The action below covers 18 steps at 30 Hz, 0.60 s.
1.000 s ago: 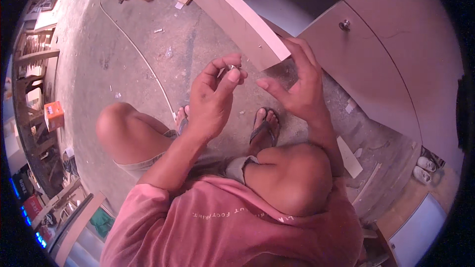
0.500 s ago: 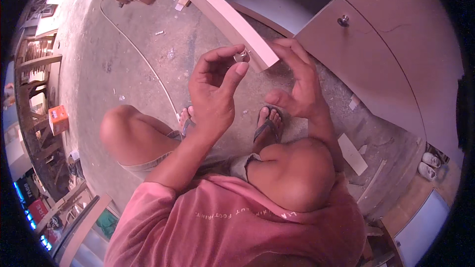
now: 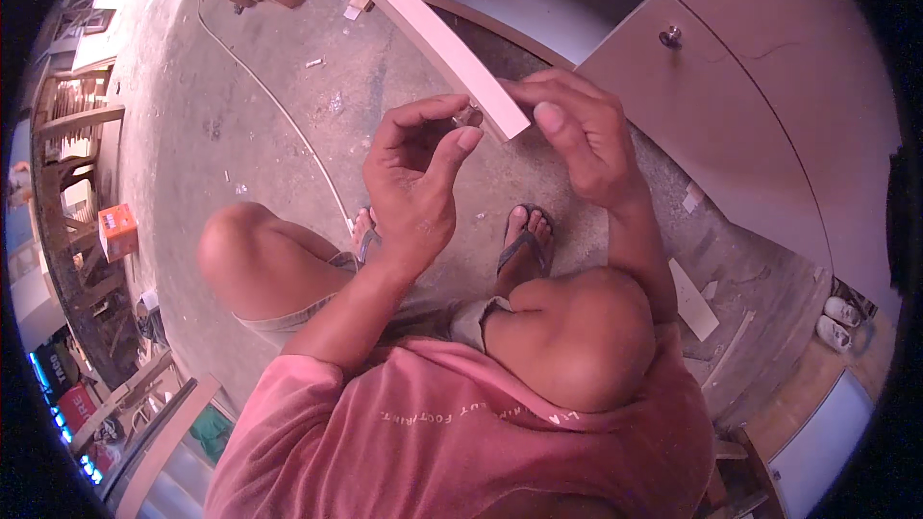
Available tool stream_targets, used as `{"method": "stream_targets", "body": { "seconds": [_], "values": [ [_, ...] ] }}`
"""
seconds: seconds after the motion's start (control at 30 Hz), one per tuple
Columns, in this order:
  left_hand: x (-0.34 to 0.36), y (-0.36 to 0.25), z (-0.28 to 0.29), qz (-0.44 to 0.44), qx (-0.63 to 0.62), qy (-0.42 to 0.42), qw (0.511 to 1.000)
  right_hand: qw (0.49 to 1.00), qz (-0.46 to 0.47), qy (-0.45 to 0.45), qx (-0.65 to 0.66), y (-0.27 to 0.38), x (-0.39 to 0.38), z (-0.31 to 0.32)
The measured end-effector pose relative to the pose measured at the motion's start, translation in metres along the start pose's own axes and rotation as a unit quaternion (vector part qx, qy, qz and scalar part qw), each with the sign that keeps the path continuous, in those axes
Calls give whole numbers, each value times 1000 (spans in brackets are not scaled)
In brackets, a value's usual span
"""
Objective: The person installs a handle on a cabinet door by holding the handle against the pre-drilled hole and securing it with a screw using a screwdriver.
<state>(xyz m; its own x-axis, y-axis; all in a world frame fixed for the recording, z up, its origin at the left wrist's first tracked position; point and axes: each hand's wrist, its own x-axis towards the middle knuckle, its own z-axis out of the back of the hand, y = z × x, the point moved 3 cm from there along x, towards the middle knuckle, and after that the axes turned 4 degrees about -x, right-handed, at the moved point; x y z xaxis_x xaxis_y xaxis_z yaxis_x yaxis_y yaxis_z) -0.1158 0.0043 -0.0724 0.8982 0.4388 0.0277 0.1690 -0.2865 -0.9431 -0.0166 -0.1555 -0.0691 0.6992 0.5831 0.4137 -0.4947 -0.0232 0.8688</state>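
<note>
Both hands (image 3: 500, 149) at board end (image 3: 500, 115), small fitting (image 3: 469, 116) pinched, open floor (image 3: 240, 135) left

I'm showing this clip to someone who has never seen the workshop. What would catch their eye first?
Most likely the two hands raised at the centre: the left hand pinches a small metal piece against the end of a pale board, with the right hand beside it. Next come the squatting person's bare knees below, and a cabinet door with a round knob at upper right.

floor (image 3: 240, 135) – dusty concrete | cabinet doors (image 3: 731, 106) – pale | shelves (image 3: 77, 135) – wooden
</note>
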Motion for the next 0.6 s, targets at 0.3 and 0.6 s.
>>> {"method": "stream_targets", "body": {
  "seconds": [0.3,0.6],
  "values": [
    [4,-8,14,-52,95,21,994,996,14,35,-77,7,13,1],
    [12,-24,23,-253,321,113,905,991,13,54,-118,12,25,-4]
  ]
}}
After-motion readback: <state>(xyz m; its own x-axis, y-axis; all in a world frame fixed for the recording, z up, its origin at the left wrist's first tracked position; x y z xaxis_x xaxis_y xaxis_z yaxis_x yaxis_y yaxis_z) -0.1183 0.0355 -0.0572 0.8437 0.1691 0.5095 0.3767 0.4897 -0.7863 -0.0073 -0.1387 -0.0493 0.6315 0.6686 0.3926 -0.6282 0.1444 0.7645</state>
